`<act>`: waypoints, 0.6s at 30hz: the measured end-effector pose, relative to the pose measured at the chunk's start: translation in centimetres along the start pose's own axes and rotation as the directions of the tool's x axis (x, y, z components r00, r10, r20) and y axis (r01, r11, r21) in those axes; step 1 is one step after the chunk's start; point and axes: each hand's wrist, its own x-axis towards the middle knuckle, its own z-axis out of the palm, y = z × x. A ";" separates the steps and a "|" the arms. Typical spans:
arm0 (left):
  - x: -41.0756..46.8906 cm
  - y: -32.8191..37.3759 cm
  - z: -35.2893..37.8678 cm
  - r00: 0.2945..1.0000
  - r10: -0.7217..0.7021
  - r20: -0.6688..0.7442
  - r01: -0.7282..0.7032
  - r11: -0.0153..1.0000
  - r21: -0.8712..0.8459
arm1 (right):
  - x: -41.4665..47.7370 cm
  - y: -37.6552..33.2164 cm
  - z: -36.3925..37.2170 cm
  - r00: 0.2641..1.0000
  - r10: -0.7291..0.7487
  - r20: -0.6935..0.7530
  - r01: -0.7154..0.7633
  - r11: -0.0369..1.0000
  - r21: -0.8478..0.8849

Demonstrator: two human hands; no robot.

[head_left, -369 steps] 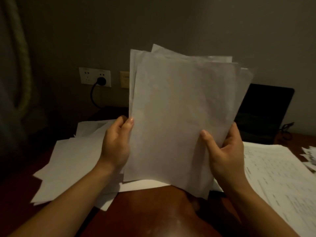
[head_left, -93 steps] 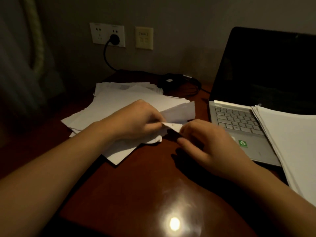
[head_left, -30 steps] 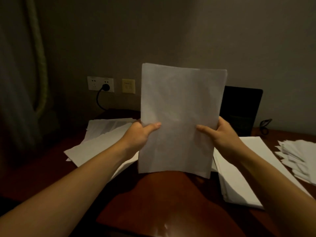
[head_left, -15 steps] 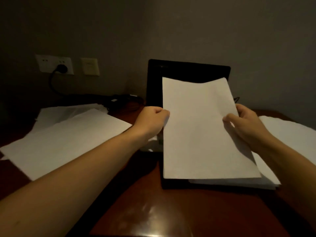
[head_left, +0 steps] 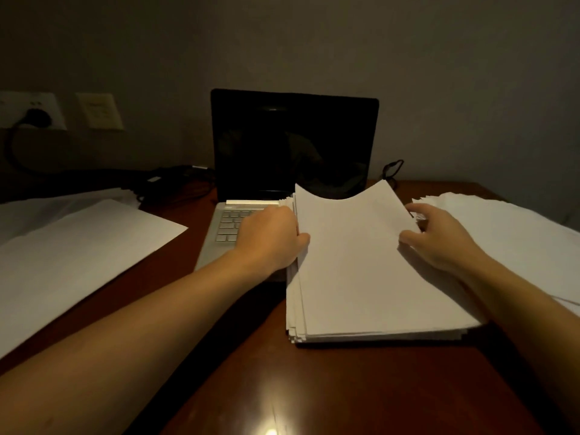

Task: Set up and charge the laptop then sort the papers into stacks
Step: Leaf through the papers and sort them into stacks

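I hold top sheet (head_left: 354,246) by both edges over stack (head_left: 376,332). Near side of grip: bare desk (head_left: 314,387), open approach. Beyond grip: upright laptop screen (head_left: 295,146) blocks. Outboard of left hand (head_left: 270,238): keyboard (head_left: 230,226) beneath, narrow wood lane, then loose sheets (head_left: 72,255). Outboard of right hand (head_left: 439,240): spread pile (head_left: 518,233) just beside, I see little room

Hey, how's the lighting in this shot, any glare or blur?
Head view: dim overall, wall and laptop screen nearly black; the paper stack is brightest; a small glare spot shines on the desk at the bottom edge; the left sheets look slightly soft, and the socket leans from wide-angle distortion.
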 end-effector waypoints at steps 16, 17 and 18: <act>-2.6 -4.4 -3.2 0.999 0.019 0.047 -0.020 1.000 0.019 | -0.9 -3.6 2.5 0.969 -0.225 0.099 0.244 0.929 -0.279; -3.1 -6.1 -3.9 0.999 0.004 0.048 -0.004 1.000 0.006 | -1.2 -4.7 3.1 0.958 -0.260 0.120 0.283 0.920 -0.270; -3.6 -8.0 -4.7 0.999 -0.016 0.044 0.016 1.000 0.006 | -1.5 -5.9 3.7 0.945 -0.300 0.132 0.325 0.910 -0.258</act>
